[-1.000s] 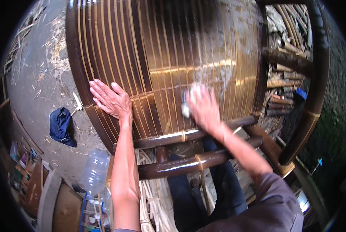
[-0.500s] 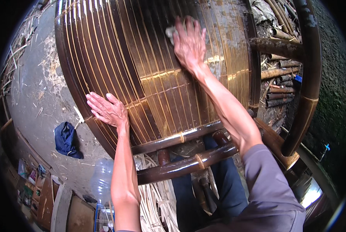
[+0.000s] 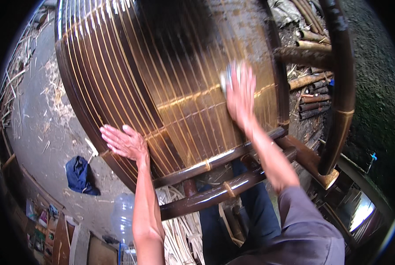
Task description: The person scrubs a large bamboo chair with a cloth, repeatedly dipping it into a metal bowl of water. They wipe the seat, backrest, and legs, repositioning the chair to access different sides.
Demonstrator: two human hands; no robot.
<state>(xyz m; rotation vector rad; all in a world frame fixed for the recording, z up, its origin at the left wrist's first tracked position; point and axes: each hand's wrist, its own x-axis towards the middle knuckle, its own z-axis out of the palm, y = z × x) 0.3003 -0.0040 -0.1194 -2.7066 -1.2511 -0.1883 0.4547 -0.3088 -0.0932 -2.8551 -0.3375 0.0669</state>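
In front of me is a large slatted bamboo panel [image 3: 193, 119], dark brown and glossy, part of a piece of bamboo furniture. My left hand [image 3: 126, 142] lies flat on its left near corner, fingers stretched out and holding nothing. On the right part of the slats my right hand [image 3: 241, 95], smeared by motion, presses a pale cloth [image 3: 224, 82] against the surface; most of the cloth is hidden under the fingers. A thick round bamboo rail [image 3: 228, 190] crosses near my legs. The far right slats look dull and greyish, while the left ones shine.
To the right stands a tall bamboo post [image 3: 342, 97], with cut bamboo pieces [image 3: 314, 101] stacked behind it. A dark blue cloth [image 3: 80, 176] lies on the floor at left, near a clear plastic bottle [image 3: 123, 216]. Pale bamboo strips [image 3: 182, 229] lie beneath the rail.
My right hand has moved nearer and to the right across the slats with the cloth. The left hand keeps its place on the panel. The view has shifted slightly.
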